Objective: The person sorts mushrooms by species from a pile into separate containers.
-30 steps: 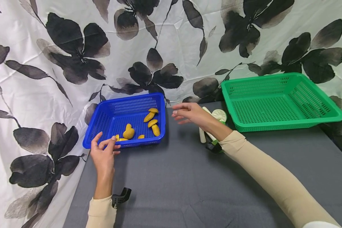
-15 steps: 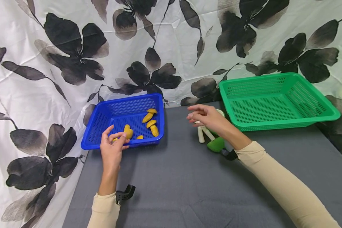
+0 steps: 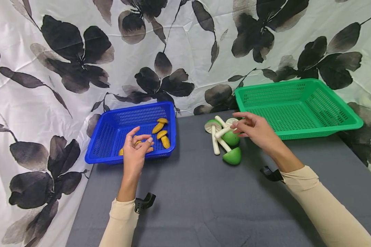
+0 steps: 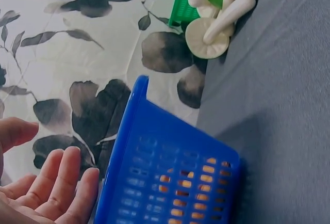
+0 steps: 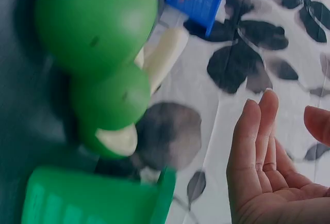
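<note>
A blue basket (image 3: 111, 137) at the table's back left holds several small yellow mushroom toys (image 3: 162, 131). My left hand (image 3: 136, 150) hovers over the basket's front edge, fingers relaxed, holding nothing; the left wrist view shows the same left hand (image 4: 49, 185) empty beside the blue basket (image 4: 170, 172). A pile of green-capped toy mushrooms with white stems (image 3: 225, 139) lies between the baskets. My right hand (image 3: 253, 128) hangs open just right of the pile, fingertips near a stem. In the right wrist view the green mushrooms (image 5: 100, 59) lie left of the open right hand (image 5: 268, 167).
An empty green basket (image 3: 296, 106) stands at the back right on the grey table (image 3: 204, 206). A white cloth with black flowers (image 3: 80, 51) forms the backdrop and drapes down the left side. Black wrist-camera mounts (image 3: 144, 202) show at both sleeves.
My left hand has moved right along the blue basket's front edge. My right hand has swung right from beside the blue basket, uncovering the green mushroom pile.
</note>
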### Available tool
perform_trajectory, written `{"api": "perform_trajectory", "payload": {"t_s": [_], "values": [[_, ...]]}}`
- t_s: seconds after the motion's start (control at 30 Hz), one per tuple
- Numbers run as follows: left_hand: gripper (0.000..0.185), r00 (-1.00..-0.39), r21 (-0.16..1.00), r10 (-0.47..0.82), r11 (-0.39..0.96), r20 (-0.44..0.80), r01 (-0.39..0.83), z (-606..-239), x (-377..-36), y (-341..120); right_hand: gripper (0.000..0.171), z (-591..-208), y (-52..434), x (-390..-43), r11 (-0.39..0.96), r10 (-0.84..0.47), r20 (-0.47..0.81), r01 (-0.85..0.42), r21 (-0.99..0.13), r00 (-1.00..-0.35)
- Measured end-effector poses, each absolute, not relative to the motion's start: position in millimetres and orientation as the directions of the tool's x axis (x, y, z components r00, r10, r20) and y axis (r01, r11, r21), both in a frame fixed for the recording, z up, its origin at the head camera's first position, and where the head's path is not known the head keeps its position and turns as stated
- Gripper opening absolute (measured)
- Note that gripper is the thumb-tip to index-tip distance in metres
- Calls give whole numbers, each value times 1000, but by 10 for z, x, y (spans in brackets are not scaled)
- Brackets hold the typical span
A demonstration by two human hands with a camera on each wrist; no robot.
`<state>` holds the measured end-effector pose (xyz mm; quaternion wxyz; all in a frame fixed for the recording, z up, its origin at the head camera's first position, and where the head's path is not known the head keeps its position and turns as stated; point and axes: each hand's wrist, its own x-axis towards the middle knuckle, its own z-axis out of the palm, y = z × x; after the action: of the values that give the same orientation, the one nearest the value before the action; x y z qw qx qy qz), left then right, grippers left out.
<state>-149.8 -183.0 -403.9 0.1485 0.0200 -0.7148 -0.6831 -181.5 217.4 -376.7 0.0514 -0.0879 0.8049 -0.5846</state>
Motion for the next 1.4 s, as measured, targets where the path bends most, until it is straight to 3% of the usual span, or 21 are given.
{"api": "perform_trajectory", "payload": {"t_s": [0.2, 0.47, 0.6, 0.77, 0.93, 1.13, 1.4], "values": [[60, -967, 981, -173, 75, 187, 177, -4019, -1559, -1702, 57, -3831, 2540, -1746, 366, -63, 21, -43, -930, -998], [59, -982, 983, -66, 53, 179, 175, -4019, -1660, -1502, 58, -3934, 3004, -1599, 318, 102, -3, 35, -948, -995], [59, -981, 979, -31, 86, 191, 187, -4046, -1702, -1386, 49, -4014, 3205, -1508, 171, 233, -49, 91, -981, -971], [58, -976, 965, -9, 154, 217, 213, -4061, -1732, -1224, 41, -4122, 3379, -1401, -81, 408, -70, 40, -996, -910], [55, -973, 963, 57, 137, 226, 232, -4068, -1750, -1032, 48, -4209, 3519, -1339, -128, 543, -110, 48, -991, -833], [56, -971, 963, 123, 155, 203, 221, -4135, -1782, -787, 60, -4322, 3652, -1306, -143, 616, -188, 126, -982, -765], [53, -976, 955, 154, 229, 153, 186, -4290, -1940, -499, 62, -4436, 3755, -1412, -340, 661, -186, -69, -938, -727]]}}
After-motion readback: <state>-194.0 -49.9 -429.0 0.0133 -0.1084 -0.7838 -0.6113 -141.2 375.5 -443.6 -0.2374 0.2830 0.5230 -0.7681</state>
